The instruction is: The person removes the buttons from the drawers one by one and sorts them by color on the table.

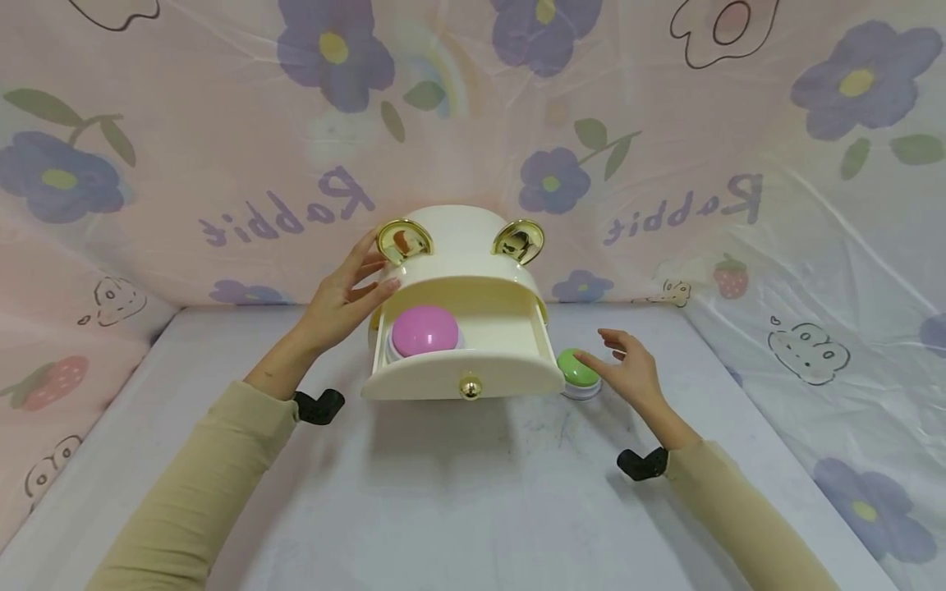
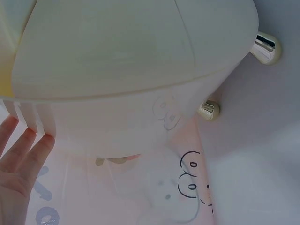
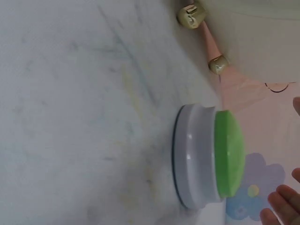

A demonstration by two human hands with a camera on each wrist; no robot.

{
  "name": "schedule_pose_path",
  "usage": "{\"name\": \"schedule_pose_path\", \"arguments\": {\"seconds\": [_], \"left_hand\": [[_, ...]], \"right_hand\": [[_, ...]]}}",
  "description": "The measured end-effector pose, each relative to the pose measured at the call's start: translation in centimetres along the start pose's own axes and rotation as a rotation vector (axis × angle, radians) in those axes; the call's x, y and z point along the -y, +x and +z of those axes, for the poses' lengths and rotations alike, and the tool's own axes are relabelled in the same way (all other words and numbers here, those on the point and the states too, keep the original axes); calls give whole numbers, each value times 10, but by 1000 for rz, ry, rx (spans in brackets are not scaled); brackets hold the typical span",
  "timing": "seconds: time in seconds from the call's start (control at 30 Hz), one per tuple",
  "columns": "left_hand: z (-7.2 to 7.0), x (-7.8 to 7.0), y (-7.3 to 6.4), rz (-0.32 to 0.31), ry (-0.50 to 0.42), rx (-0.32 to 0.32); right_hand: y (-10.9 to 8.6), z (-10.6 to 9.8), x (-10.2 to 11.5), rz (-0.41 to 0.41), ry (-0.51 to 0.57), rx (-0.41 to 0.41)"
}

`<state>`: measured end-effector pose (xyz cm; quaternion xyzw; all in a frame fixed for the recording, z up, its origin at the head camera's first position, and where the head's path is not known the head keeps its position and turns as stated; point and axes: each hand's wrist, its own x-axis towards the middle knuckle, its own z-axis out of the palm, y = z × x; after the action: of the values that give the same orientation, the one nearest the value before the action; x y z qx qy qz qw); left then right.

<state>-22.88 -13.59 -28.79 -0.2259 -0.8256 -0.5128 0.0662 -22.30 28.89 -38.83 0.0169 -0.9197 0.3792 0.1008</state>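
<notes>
A cream storage box [image 1: 461, 238] with two gold ears stands on the table, its front drawer [image 1: 414, 380] pulled out. Inside the drawer, at its left, sits a round button with a pink dome [image 1: 424, 330] and a white base. My left hand [image 1: 343, 295] rests its fingertips [image 2: 47, 140] against the box's left side, below the left ear. On the table to the right of the drawer is a similar button with a green dome [image 1: 577, 368]. My right hand [image 1: 626, 371] is beside this green button, its fingers [image 3: 283, 204] apart from it in the right wrist view.
A gold knob [image 1: 470, 387] sits on the drawer front. Short gold feet [image 2: 267, 48] hold the box above the white tabletop [image 1: 443, 509]. A printed cloth [image 1: 458, 148] with flowers hangs behind and along the sides. Each wrist wears a black camera mount [image 1: 319, 406].
</notes>
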Motion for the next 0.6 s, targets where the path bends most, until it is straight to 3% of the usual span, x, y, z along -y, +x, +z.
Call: {"name": "schedule_pose_path", "arguments": {"seconds": [0.3,0.53,0.6], "left_hand": [[0,-28,-10,-6,6,8],[0,-27,-9,4,21,1],[-1,-20,-7,13,23,-3]], "right_hand": [[3,-14,11,-7,58,-32],[5,-24,21,-28,83,-69],[5,-27,24,-33,83,-73]]}}
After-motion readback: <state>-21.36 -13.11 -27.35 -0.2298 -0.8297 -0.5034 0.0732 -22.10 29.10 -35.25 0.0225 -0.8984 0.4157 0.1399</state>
